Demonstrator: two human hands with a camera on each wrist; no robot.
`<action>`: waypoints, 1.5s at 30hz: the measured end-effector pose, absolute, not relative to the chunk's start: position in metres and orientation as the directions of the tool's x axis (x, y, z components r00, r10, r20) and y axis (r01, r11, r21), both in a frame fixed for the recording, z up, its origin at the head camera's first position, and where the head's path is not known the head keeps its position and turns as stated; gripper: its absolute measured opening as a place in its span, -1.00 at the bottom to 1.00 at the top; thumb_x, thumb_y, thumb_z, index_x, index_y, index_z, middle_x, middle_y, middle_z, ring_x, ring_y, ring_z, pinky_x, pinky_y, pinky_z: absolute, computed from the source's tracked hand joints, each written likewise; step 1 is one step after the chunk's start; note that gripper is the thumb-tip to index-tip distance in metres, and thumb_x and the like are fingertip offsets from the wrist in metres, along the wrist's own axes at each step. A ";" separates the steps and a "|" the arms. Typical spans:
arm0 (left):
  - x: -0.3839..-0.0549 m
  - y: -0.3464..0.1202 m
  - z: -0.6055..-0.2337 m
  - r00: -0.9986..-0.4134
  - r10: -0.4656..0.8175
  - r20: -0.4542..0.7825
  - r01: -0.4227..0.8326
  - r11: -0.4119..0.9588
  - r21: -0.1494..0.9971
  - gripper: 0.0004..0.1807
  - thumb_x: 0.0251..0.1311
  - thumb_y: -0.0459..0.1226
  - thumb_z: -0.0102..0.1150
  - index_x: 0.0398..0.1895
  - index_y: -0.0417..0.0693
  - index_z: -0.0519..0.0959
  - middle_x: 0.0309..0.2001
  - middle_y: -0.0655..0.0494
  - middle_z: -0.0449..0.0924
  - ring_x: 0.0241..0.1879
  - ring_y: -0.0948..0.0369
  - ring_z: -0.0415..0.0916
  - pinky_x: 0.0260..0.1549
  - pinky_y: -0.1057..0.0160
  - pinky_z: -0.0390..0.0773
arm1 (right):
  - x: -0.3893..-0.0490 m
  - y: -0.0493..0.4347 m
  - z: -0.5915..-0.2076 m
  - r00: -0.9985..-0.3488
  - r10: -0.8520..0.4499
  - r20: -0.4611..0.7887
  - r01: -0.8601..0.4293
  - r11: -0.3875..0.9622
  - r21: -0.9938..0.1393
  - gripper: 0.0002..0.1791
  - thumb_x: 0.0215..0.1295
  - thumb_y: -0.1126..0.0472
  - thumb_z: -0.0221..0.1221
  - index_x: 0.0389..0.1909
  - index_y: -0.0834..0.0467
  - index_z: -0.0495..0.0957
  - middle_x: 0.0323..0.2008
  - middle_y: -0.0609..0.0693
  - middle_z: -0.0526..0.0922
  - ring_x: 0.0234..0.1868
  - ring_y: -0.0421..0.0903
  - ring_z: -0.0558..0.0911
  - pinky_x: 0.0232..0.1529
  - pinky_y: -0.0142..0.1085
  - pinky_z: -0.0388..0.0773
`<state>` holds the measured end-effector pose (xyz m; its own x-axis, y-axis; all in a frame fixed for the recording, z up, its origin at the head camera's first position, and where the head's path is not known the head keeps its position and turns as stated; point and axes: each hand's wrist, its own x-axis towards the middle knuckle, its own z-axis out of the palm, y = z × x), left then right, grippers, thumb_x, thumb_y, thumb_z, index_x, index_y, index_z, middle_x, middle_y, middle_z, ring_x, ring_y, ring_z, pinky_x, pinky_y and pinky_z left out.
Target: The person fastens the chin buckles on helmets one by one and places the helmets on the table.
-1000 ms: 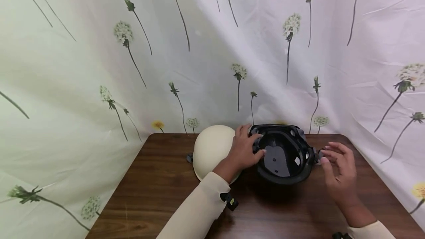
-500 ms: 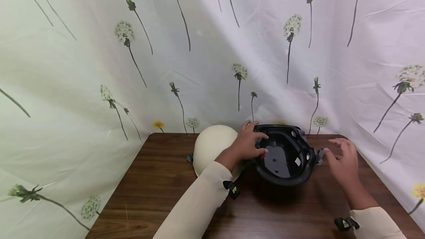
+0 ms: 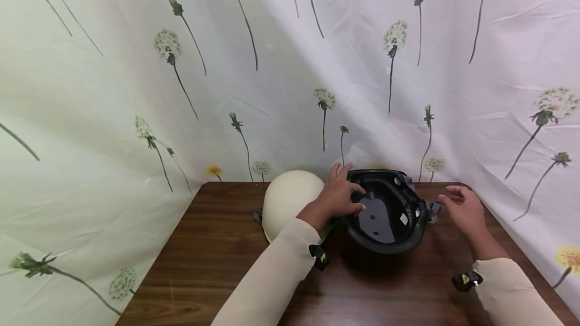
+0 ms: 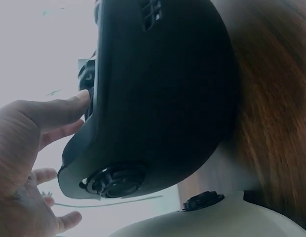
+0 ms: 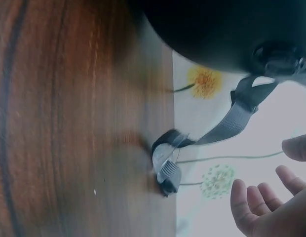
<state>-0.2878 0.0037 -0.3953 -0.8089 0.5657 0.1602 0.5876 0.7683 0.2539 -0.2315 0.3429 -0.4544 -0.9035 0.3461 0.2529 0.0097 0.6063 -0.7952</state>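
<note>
Helmet — smooth, black, bowl-shaped, upturned — trails a ribbed grey strap.

No word, brand or number can be read. Inside the black helmet, on the right of its inner wall in the head view, sits a small white label, too small to read. Below the helmet in that view, to its left and right, the left wrist device and right wrist device bear yellowish marks, likewise illegible.
</note>
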 end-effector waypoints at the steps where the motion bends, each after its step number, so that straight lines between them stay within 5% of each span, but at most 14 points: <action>1: -0.288 0.004 -0.396 -0.810 0.565 0.157 0.586 0.771 0.250 -0.58 0.29 0.11 0.43 0.17 0.32 0.75 0.70 0.01 -0.09 0.68 -0.14 -0.32 0.45 -0.24 0.28 | -0.233 0.345 -0.455 -0.909 0.343 0.236 0.020 0.603 -0.797 -0.39 0.60 0.01 0.12 0.36 0.45 0.38 0.32 0.50 0.42 0.31 0.44 0.46 0.13 0.24 0.50; 4: -0.289 0.005 -0.399 -0.817 0.559 0.140 0.575 0.779 0.251 -0.57 0.28 0.13 0.43 0.18 0.34 0.74 0.71 0.04 -0.12 0.68 -0.13 -0.35 0.47 -0.23 0.24 | -0.239 0.349 -0.458 -0.919 0.338 0.201 0.039 0.586 -0.809 -0.34 0.58 -0.03 0.14 0.37 0.44 0.37 0.32 0.50 0.43 0.27 0.38 0.49 0.06 0.09 0.58; 9: -0.287 0.007 -0.402 -0.840 0.530 0.116 0.539 0.792 0.287 -0.55 0.26 0.12 0.45 0.19 0.32 0.74 0.71 0.02 -0.14 0.68 -0.15 -0.39 0.48 -0.30 0.17 | -0.253 0.356 -0.465 -0.927 0.356 0.114 0.071 0.466 -0.882 -0.30 0.56 -0.06 0.17 0.42 0.38 0.36 0.29 0.31 0.47 -0.03 -0.23 0.57 -0.21 -0.42 0.67; 12: -0.286 0.009 -0.404 -0.852 0.512 0.111 0.522 0.809 0.271 -0.55 0.25 0.13 0.46 0.18 0.34 0.74 0.71 0.03 -0.13 0.68 -0.14 -0.40 0.49 -0.30 0.13 | -0.259 0.360 -0.468 -0.925 0.376 0.042 0.102 0.356 -0.929 -0.29 0.56 -0.12 0.15 0.44 0.36 0.35 0.24 0.16 0.46 -0.07 -0.38 0.50 -0.19 -0.44 0.68; 19: -0.281 0.015 -0.405 -0.859 0.502 0.097 0.511 0.848 0.142 -0.53 0.24 0.24 0.40 0.19 0.48 0.71 0.72 0.09 -0.14 0.68 -0.13 -0.37 0.50 -0.26 0.11 | -0.266 0.364 -0.476 -0.914 0.405 -0.038 0.158 0.268 -0.950 -0.28 0.63 -0.19 -0.02 0.46 0.33 0.33 0.39 0.23 0.38 0.39 0.15 0.39 -0.09 -0.37 0.67; 25: -0.279 0.019 -0.407 -0.871 0.482 0.100 0.489 0.870 0.066 -0.52 0.22 0.25 0.41 0.20 0.52 0.70 0.72 0.09 -0.15 0.68 -0.15 -0.37 0.51 -0.33 0.01 | -0.271 0.362 -0.484 -0.915 0.400 -0.059 0.158 0.219 -0.963 -0.21 0.65 -0.22 -0.12 0.54 0.35 0.25 0.48 0.32 0.29 0.50 0.24 0.28 0.35 0.10 0.48; 30: -0.277 0.021 -0.407 -0.889 0.448 0.097 0.452 0.891 0.031 -0.51 0.21 0.25 0.42 0.21 0.54 0.69 0.72 0.06 -0.19 0.68 -0.14 -0.44 0.52 -0.34 -0.07 | -0.273 0.360 -0.489 -0.935 0.351 -0.052 0.120 0.176 -0.977 -0.17 0.65 -0.28 -0.16 0.50 0.38 0.27 0.50 0.35 0.23 0.54 0.28 0.21 0.42 0.21 0.35; 33: -0.277 0.022 -0.406 -0.900 0.430 0.080 0.432 0.902 0.019 -0.50 0.21 0.24 0.42 0.22 0.53 0.68 0.73 0.04 -0.21 0.68 -0.14 -0.47 0.53 -0.33 -0.07 | -0.275 0.360 -0.492 -0.947 0.321 -0.027 0.109 0.240 -0.965 -0.21 0.65 -0.25 -0.09 0.46 0.38 0.31 0.48 0.33 0.28 0.49 0.24 0.29 0.36 0.16 0.44; 35: -0.278 0.022 -0.406 -0.903 0.425 0.068 0.427 0.904 0.017 -0.49 0.21 0.23 0.42 0.23 0.51 0.68 0.73 0.04 -0.22 0.68 -0.14 -0.50 0.54 -0.32 -0.08 | -0.276 0.361 -0.496 -0.951 0.308 0.010 0.094 0.322 -0.942 -0.27 0.62 -0.18 0.04 0.43 0.36 0.35 0.36 0.26 0.45 0.29 0.04 0.52 0.20 -0.07 0.60; 38: -0.278 0.024 -0.408 -0.906 0.420 0.055 0.420 0.907 -0.010 -0.48 0.19 0.25 0.43 0.24 0.52 0.68 0.73 0.04 -0.24 0.68 -0.15 -0.51 0.54 -0.29 -0.05 | -0.277 0.362 -0.500 -0.955 0.291 0.058 0.078 0.435 -0.897 -0.37 0.57 -0.05 0.17 0.40 0.34 0.40 0.29 0.25 0.52 0.11 -0.12 0.56 -0.11 -0.41 0.59; 40: -0.276 0.026 -0.408 -0.908 0.416 0.044 0.415 0.909 -0.031 -0.47 0.19 0.26 0.43 0.24 0.51 0.68 0.73 0.03 -0.25 0.68 -0.16 -0.50 0.54 -0.28 -0.02 | -0.277 0.362 -0.502 -0.957 0.279 0.075 0.068 0.469 -0.881 -0.38 0.55 0.01 0.21 0.40 0.36 0.40 0.31 0.33 0.48 0.13 -0.05 0.57 -0.22 -0.51 0.48; 43: -0.274 0.027 -0.407 -0.913 0.408 0.026 0.406 0.912 -0.050 -0.47 0.19 0.26 0.42 0.23 0.48 0.68 0.73 0.01 -0.24 0.68 -0.17 -0.47 0.54 -0.27 0.01 | -0.277 0.360 -0.502 -0.959 0.276 0.072 0.069 0.470 -0.880 -0.39 0.55 0.04 0.20 0.41 0.37 0.40 0.42 0.43 0.32 0.35 0.28 0.40 -0.19 -0.49 0.43; 45: -0.274 0.026 -0.407 -0.917 0.398 0.018 0.397 0.916 -0.060 -0.46 0.21 0.27 0.40 0.24 0.46 0.68 0.73 0.00 -0.25 0.68 -0.18 -0.47 0.54 -0.26 0.01 | -0.277 0.360 -0.503 -0.960 0.268 0.080 0.061 0.479 -0.875 -0.40 0.55 0.05 0.20 0.39 0.37 0.40 0.41 0.44 0.33 0.38 0.31 0.38 -0.14 -0.40 0.47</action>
<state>-0.2737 0.0263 -0.4067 -0.9171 0.3983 0.0185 0.3966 0.9160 -0.0602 -0.2774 0.3595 -0.5027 -0.9601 0.2679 0.0798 0.0609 0.4794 -0.8755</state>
